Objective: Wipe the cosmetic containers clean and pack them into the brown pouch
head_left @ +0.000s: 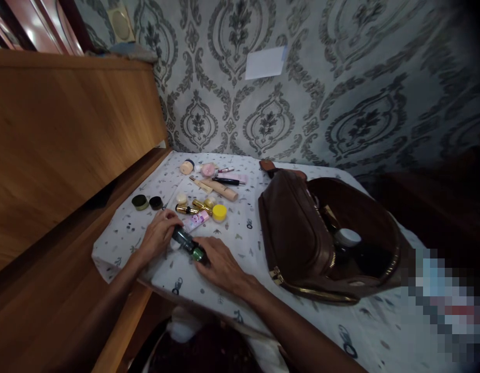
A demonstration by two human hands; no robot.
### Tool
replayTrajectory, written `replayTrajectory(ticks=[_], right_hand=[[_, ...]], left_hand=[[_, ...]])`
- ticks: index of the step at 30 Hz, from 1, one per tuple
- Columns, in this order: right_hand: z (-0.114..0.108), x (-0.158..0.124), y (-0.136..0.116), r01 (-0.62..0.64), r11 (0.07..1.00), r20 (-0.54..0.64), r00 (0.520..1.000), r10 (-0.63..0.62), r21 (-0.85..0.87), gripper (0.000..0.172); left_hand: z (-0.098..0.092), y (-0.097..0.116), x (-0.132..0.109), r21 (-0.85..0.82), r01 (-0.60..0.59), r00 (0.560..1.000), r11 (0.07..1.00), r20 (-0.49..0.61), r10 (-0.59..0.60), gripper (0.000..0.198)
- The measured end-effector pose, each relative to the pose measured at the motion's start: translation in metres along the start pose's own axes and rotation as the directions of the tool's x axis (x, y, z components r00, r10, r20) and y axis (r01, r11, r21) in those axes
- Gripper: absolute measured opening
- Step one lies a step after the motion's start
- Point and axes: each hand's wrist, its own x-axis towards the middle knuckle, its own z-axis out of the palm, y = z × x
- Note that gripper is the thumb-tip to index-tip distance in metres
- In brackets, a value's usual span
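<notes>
My left hand (162, 233) has its fingers closed at the far end of a small dark green bottle (183, 238) lying at a slant on the cloth. My right hand (220, 264) grips the nearer end, where a brighter green part (198, 254) shows. I cannot tell whether this is one bottle or two end to end. Just beyond them lies a pink and purple tube (197, 220). Close by are gold lipstick tubes (186, 209) and a yellow-lidded jar (219, 213). Two dark round jars (140, 202) (156, 202) stand beyond my left hand.
Farther back lie a beige tube (222, 189), a black tube (226, 179), a pink jar (207, 169) and a beige jar (187, 166). An open brown leather bag (294, 228) stands at right, a white-lidded jar (347, 237) inside. A wooden panel (72, 129) borders the left.
</notes>
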Motion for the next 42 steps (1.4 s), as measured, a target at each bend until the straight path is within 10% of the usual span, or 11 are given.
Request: replayTrajectory(ticks=[9, 15, 21, 31, 42], right_hand=[[-0.005, -0.005, 0.013, 0.147, 0.988, -0.046, 0.988, -0.150, -0.055, 0.038], [-0.006, -0.004, 0.017, 0.155, 0.988, -0.082, 0.984, -0.157, -0.025, 0.041], [-0.009, -0.003, 0.016, 0.081, 0.996, -0.040, 0.996, -0.082, -0.021, 0.043], [-0.012, 0.001, 0.014, -0.080, 0.988, -0.001, 0.997, 0.080, -0.130, 0.024], [-0.011, 0.003, 0.015, -0.129, 0.991, -0.032, 0.991, 0.127, -0.044, 0.016]], left_hand=[[-0.022, 0.022, 0.058, 0.165, -0.322, 0.810, 0.932, 0.558, 0.181, 0.039], [-0.019, 0.022, 0.052, 0.410, -0.109, 0.962, 0.905, 0.272, -0.008, 0.047], [0.003, 0.000, 0.004, 0.078, 0.012, 0.997, 0.997, -0.074, -0.006, 0.035], [0.001, -0.001, -0.076, 0.440, 0.034, 0.997, 0.898, 0.045, -0.059, 0.072], [-0.017, 0.009, -0.077, 0.154, 0.247, 0.964, 0.957, -0.135, -0.227, 0.024]])
